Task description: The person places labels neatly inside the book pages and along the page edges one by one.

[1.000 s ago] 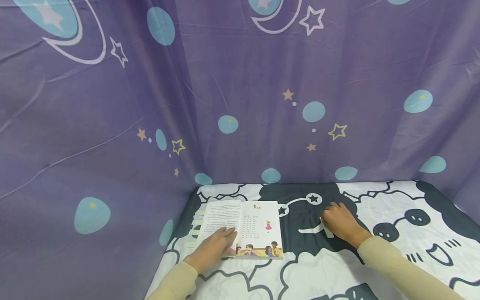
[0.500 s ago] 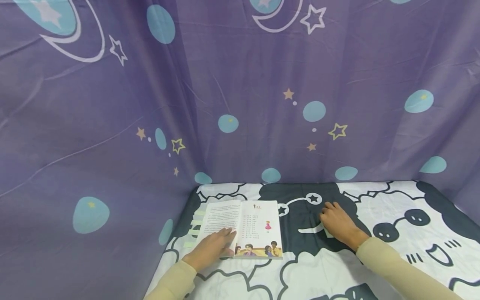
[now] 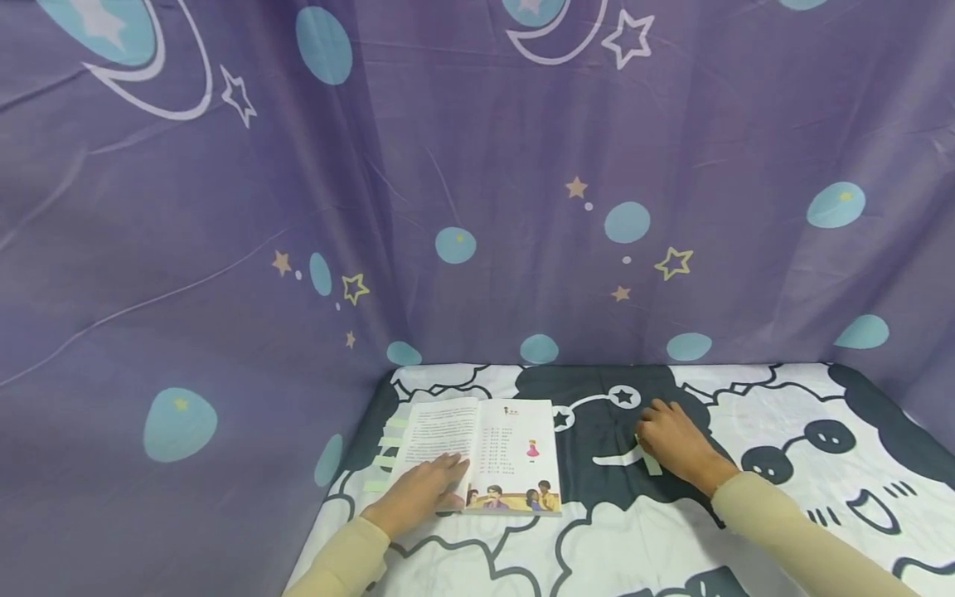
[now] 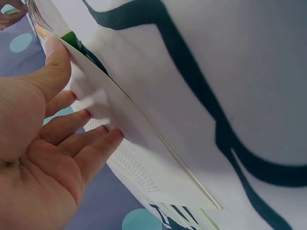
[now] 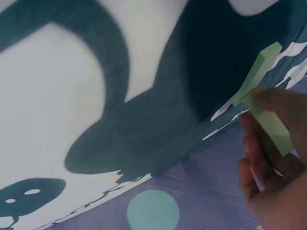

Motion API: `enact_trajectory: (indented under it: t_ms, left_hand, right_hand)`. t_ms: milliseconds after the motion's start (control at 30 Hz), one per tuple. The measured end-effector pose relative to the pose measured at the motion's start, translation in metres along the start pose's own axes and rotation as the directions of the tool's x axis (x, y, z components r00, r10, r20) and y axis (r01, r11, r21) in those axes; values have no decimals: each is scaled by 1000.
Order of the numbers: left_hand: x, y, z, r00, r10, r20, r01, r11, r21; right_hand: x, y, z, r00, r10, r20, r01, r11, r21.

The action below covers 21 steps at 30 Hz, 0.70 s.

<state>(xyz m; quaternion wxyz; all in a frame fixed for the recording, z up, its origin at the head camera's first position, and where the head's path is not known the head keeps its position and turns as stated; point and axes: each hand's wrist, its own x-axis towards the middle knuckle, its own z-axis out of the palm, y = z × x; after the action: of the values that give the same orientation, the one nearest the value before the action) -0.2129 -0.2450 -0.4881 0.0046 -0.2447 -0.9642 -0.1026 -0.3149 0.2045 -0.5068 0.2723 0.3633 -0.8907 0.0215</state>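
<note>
An open book [image 3: 515, 448] lies on the patterned cloth, printed text on its left page and colourful cartoon figures along the foot of the right page. My left hand [image 3: 425, 489] rests on the lower left page, fingers extended; in the left wrist view its thumb [image 4: 57, 62] is at the page edge. Farther right, my right hand [image 3: 675, 439] pinches a pale green sticky note strip [image 5: 273, 127] between thumb and fingers. A thicker green sticky note pad [image 5: 261, 72] shows right at the fingertips. Part of the strip is hidden behind the thumb.
Several pale green sticky tabs [image 3: 393, 431] stick out from the book's left edge. The black and white cartoon cloth [image 3: 619, 547] covers the surface under both hands. A purple curtain [image 3: 507, 307] with stars and moons hangs behind and at the left.
The right hand shifts only slightly, and the green strip below it shows a little more than half a second ago. The left hand and book stay in place.
</note>
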Motion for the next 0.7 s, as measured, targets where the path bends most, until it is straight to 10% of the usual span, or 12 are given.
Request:
enact_trajectory:
  t_ms: [700]
  left_hand:
    - [-2,3,-1,1000,0,4,1,999,-35]
  right_hand:
    - [5,8,-4,994,95,60,-101,990,96]
